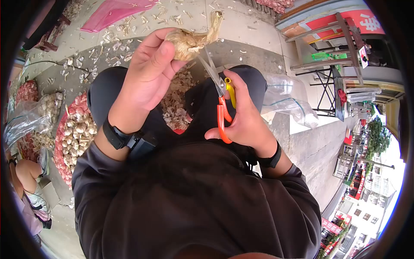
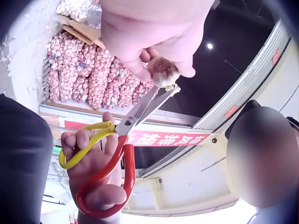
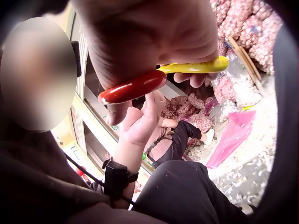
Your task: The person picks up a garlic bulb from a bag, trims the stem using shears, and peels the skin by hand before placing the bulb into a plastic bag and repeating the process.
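Observation:
My left hand [image 1: 148, 77] holds a garlic bulb [image 1: 182, 44] by its side, between thumb and fingers. A dry, bent stem [image 1: 212, 29] sticks out from the bulb to the right. In my right hand [image 1: 248, 114] is a pair of scissors [image 1: 221, 86] with one red handle and one yellow handle. The left wrist view shows fingers through the yellow loop [image 2: 84, 151] and the thumb through the red loop [image 2: 129, 175]. Slightly parted, the blades [image 2: 144, 106] reach up to the bulb near the base of its stem.
Between the knees lies a heap of papery trimmings [image 1: 174, 101]. A red net sack of garlic bulbs [image 1: 77, 138] stands at the left. Scraps litter the floor around a pink sheet [image 1: 116, 15]. Another person's leg [image 1: 28, 175] shows at far left. Clear plastic [image 1: 289, 101] lies at the right.

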Action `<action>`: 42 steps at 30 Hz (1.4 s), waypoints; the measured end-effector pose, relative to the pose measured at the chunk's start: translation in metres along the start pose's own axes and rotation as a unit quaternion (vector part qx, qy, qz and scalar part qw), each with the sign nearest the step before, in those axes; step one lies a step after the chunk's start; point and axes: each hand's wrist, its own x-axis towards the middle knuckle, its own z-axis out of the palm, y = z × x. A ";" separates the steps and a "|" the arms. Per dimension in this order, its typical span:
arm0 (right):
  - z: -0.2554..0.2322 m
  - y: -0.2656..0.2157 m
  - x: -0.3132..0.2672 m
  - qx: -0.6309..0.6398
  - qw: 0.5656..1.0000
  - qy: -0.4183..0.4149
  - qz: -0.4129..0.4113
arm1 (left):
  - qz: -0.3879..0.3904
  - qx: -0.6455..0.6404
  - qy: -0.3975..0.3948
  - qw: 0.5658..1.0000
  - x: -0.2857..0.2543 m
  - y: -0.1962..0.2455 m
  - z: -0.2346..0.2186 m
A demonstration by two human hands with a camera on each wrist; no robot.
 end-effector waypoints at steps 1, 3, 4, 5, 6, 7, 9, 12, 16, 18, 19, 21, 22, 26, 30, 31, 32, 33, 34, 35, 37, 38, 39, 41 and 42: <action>0.000 0.004 -0.002 0.001 1.000 -0.006 0.013 | -0.003 -0.037 -0.006 0.999 -0.004 -0.012 0.000; 0.002 0.011 -0.004 0.004 0.999 -0.017 0.033 | -0.004 -0.108 -0.017 0.994 -0.009 -0.031 0.003; 0.002 0.013 -0.005 0.021 0.999 -0.016 0.035 | -0.006 -0.128 -0.004 0.992 -0.010 -0.034 0.004; 0.003 0.014 -0.005 0.023 0.999 -0.018 0.041 | -0.004 -0.112 0.004 0.994 -0.010 -0.035 0.003; 0.004 0.014 -0.005 0.026 0.998 -0.021 0.047 | -0.002 -0.095 0.011 0.995 -0.009 -0.037 -0.001; 0.005 0.014 -0.004 0.029 0.998 -0.023 0.053 | -0.001 -0.079 0.018 0.997 -0.008 -0.038 -0.005; 0.006 0.016 0.000 0.069 0.994 -0.040 0.074 | 0.009 -0.047 0.039 0.998 -0.004 -0.044 -0.018; 0.011 0.023 0.005 0.089 0.992 -0.050 0.079 | 0.060 0.010 0.053 0.997 -0.002 -0.044 -0.015; 0.027 0.023 0.013 0.136 0.987 -0.016 0.079 | 0.099 0.079 0.067 0.990 -0.004 -0.046 -0.019; 0.034 0.026 0.019 0.105 0.991 0.014 0.082 | 0.120 0.106 0.056 0.986 -0.003 -0.047 -0.025; 0.037 0.027 0.021 0.087 0.992 0.028 0.084 | 0.130 0.118 0.051 0.983 -0.003 -0.048 -0.027; 0.038 0.025 0.025 0.043 0.995 0.051 0.071 | 0.147 0.153 0.048 0.976 -0.002 -0.049 -0.033; 0.038 0.026 0.025 0.042 0.994 0.045 0.088 | 0.156 0.170 0.045 0.972 -0.002 -0.049 -0.034; 0.045 0.030 0.026 0.052 0.992 0.044 0.106 | 0.102 0.122 0.051 0.986 -0.003 -0.054 -0.031; 0.041 0.034 0.030 -0.010 0.993 0.101 0.067 | 0.020 0.096 0.019 0.995 -0.012 -0.055 -0.020; 0.038 0.039 0.029 -0.035 0.989 0.126 0.065 | -0.006 0.103 0.012 0.995 -0.012 -0.049 -0.019; 0.032 0.041 0.028 -0.059 0.985 0.141 0.081 | -0.084 0.159 0.035 0.983 -0.014 -0.042 -0.023; 0.024 0.043 0.026 -0.083 0.980 0.156 0.096 | -0.092 0.128 0.045 0.987 -0.013 -0.045 -0.024; 0.016 0.049 0.023 -0.123 0.973 0.161 0.115 | -0.100 0.096 0.056 0.989 -0.011 -0.049 -0.025; 0.006 0.051 0.021 -0.173 0.965 0.148 0.129 | -0.108 0.063 0.067 0.990 -0.011 -0.052 -0.025; -0.008 0.070 0.011 -0.295 0.934 0.176 0.098 | -0.115 0.106 0.041 0.987 -0.012 -0.052 -0.023; -0.014 0.075 0.006 -0.298 0.931 0.178 0.115 | -0.119 0.129 0.027 0.984 -0.012 -0.051 -0.022; -0.020 0.079 0.001 -0.300 0.927 0.181 0.133 | -0.113 0.119 0.009 0.986 -0.013 -0.050 -0.021; -0.025 0.086 -0.010 -0.309 0.921 0.174 0.160 | -0.101 0.098 -0.029 0.990 -0.017 -0.049 -0.018; -0.026 0.090 -0.017 -0.315 0.919 0.166 0.168 | -0.078 0.136 -0.040 0.987 -0.018 -0.052 -0.018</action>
